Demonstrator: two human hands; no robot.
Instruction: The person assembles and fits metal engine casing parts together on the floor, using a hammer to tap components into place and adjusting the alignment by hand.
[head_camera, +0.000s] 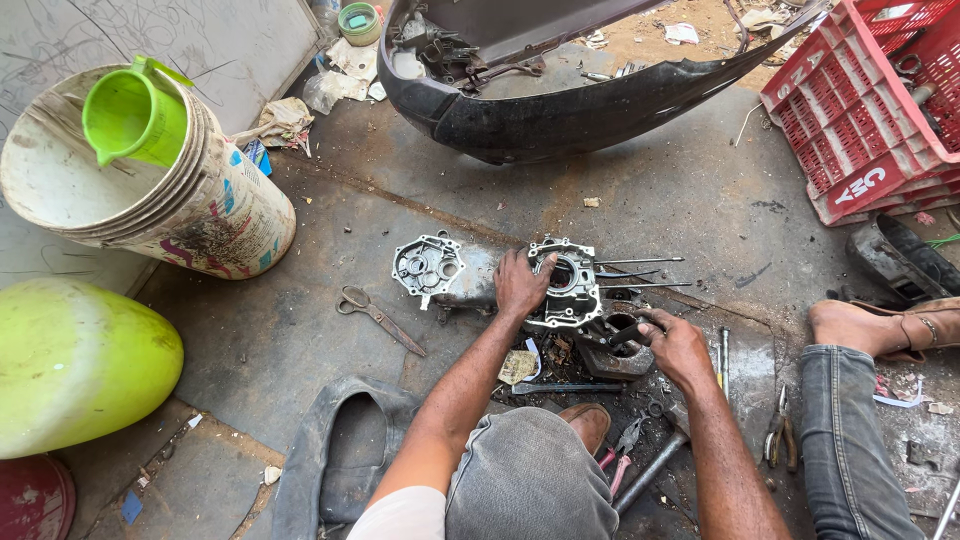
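Observation:
A grey metal engine case half lies on the oily floor in front of me, with long studs sticking out to its right. My left hand rests on its left edge, fingers curled over the rim. A second case cover lies just left of that hand. My right hand is closed around a dark handle-like tool at another engine part below the case.
Scissors lie on the floor left of the parts. Pliers, a hammer and screwdrivers lie near my knees. A white bucket holding a green jug, a red crate, a black scooter body panel and a green container surround the spot.

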